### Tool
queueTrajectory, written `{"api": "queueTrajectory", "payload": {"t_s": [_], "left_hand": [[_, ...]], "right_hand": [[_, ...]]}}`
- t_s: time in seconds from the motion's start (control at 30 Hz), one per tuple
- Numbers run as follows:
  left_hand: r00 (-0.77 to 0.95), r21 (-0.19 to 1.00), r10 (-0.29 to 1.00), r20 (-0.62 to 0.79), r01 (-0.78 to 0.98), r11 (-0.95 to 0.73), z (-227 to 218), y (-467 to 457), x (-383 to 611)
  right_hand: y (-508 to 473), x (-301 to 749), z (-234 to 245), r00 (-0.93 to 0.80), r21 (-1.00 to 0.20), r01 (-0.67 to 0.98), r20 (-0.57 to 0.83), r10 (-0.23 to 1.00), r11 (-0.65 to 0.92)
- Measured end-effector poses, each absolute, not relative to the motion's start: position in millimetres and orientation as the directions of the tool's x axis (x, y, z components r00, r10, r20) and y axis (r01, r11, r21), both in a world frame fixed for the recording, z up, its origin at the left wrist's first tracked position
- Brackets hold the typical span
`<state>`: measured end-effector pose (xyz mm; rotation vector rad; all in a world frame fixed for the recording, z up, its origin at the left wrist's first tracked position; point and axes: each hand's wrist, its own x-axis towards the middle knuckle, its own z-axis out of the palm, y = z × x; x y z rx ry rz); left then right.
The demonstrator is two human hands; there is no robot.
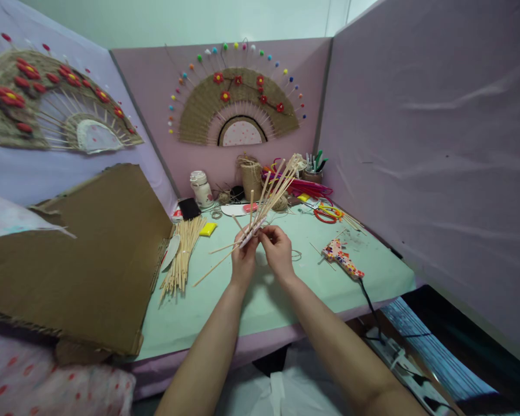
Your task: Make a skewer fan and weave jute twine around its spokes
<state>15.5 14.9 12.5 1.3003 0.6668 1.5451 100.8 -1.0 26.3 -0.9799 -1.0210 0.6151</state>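
My left hand (244, 258) and my right hand (278, 248) meet above the pale green table (260, 300), both closed on a small white piece with thin wooden sticks (274, 190) set into it. The sticks fan up and to the right from my fingers. A few sticks also point down and left from the piece. A loose pile of the same wooden sticks (182, 253) lies on the table to the left of my hands.
A big sheet of brown cardboard (78, 254) covers the left side. A patterned glue gun (343, 260) lies at the right with its cord over the edge. Jars, twine, scissors and pens crowd the back. Finished stick fans (238, 107) hang on the pink walls.
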Motion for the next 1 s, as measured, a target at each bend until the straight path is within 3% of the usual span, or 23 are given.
{"api": "queueTrajectory", "payload": {"t_s": [0.13, 0.43, 0.6, 0.7, 0.8, 0.9, 1.0], "left_hand": [[0.03, 0.87, 0.91, 0.414, -0.309, -0.385, 15, 15, 18], [-0.014, 0.881, 0.937, 0.349, -0.336, -0.333, 12, 19, 18], [-0.073, 0.881, 0.94, 0.334, -0.331, -0.339, 19, 18, 14], [-0.116, 0.874, 0.936, 0.331, -0.336, -0.351, 19, 20, 13], [-0.152, 0.86, 0.931, 0.331, -0.358, -0.364, 18, 23, 13], [-0.174, 0.86, 0.935, 0.309, -0.368, -0.353, 17, 24, 14], [-0.178, 0.866, 0.935, 0.306, -0.356, -0.352, 17, 24, 13]], "right_hand": [[7, 107, 23, 0.429, -0.895, 0.114, 0.436, 0.791, 0.431], [6, 116, 23, 0.334, -0.947, -0.039, 0.288, 0.898, 0.318], [-36, 143, 13, 0.292, -0.92, 0.241, 0.373, 0.88, 0.31], [-60, 186, 1, 0.307, -0.828, 0.487, 0.46, 0.833, 0.278], [-76, 235, -7, 0.388, -0.649, 0.758, 0.532, 0.753, 0.068], [-83, 270, -10, 0.493, -0.442, 0.845, 0.426, 0.758, -0.302], [-82, 283, -12, 0.548, -0.304, 0.824, 0.21, 0.809, -0.479]]}}
